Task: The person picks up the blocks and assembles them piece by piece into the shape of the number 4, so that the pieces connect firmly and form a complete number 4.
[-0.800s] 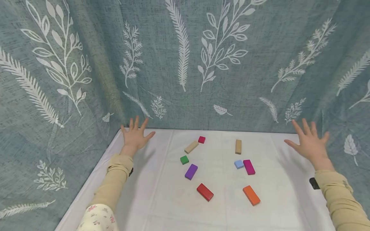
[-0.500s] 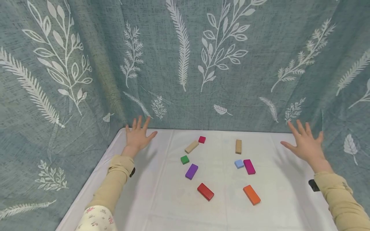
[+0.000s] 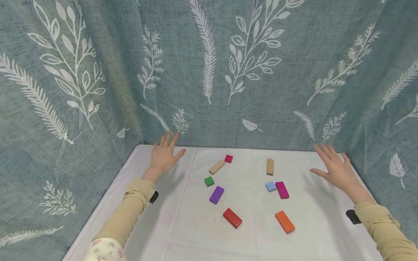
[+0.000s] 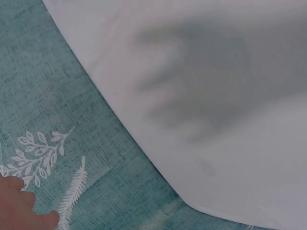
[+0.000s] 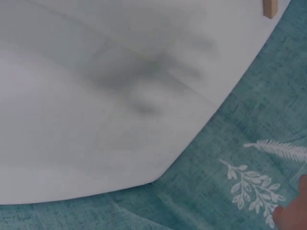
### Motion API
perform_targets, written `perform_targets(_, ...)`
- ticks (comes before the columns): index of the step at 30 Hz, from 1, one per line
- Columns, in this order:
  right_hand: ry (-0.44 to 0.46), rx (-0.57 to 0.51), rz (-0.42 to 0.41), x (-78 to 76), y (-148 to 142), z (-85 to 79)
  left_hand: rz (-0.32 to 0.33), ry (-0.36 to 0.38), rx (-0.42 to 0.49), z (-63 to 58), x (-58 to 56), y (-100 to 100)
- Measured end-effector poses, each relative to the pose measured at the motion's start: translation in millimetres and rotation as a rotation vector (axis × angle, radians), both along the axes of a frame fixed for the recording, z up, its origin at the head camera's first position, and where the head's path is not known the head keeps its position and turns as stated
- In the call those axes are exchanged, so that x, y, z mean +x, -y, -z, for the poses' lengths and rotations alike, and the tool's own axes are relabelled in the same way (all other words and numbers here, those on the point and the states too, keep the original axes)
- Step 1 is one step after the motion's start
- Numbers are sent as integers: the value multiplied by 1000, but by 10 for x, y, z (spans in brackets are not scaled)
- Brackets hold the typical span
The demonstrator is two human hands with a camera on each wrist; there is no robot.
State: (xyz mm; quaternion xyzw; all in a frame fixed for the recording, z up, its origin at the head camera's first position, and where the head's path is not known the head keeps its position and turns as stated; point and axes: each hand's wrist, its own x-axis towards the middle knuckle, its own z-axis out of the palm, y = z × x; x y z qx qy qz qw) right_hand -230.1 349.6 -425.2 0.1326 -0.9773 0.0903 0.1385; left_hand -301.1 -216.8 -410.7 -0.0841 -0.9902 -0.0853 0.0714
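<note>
My left hand (image 3: pixel 163 157) hovers above the far left of the white table (image 3: pixel 192 239), fingers spread and holding nothing. On the far right my right hand (image 3: pixel 339 170) is also raised, fingers straight and thumb out, with nothing in it. Between them lie a green cube (image 3: pixel 209 181), a purple block (image 3: pixel 217 195), a natural wood block (image 3: pixel 217 167) and a small red cube (image 3: pixel 228 158). Closer to my right hand are a second wood block (image 3: pixel 270 167), a light blue cube (image 3: pixel 270 186) beside a magenta block (image 3: pixel 282 190), and an orange block (image 3: pixel 285 222). A red block (image 3: pixel 232 218) lies near the front.
A teal curtain (image 3: pixel 183 72) with white leaf prints hangs behind the table and along both sides. Shadows of the hands fall on the white cloth in both wrist views. Each sleeve has a dark wrist device, such as the one (image 3: pixel 353 216) on the right.
Both hands have moved inward, the left hand rightward and the right hand leftward and slightly down in the view. The blocks have stayed where they were.
</note>
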Motion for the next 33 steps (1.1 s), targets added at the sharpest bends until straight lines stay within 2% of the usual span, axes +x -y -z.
perform_targets(11,31,-98,-78,24,143,-13,56,-25,82,40,57,-120)
perform_targets(18,-4,-151,-198,66,233,8,109,-38,131,51,97,-244)
perform_targets(26,87,-181,-247,112,357,24,179,-79,206,86,152,-382)
perform_targets(33,119,-181,-278,145,432,29,231,-104,217,118,201,-486)
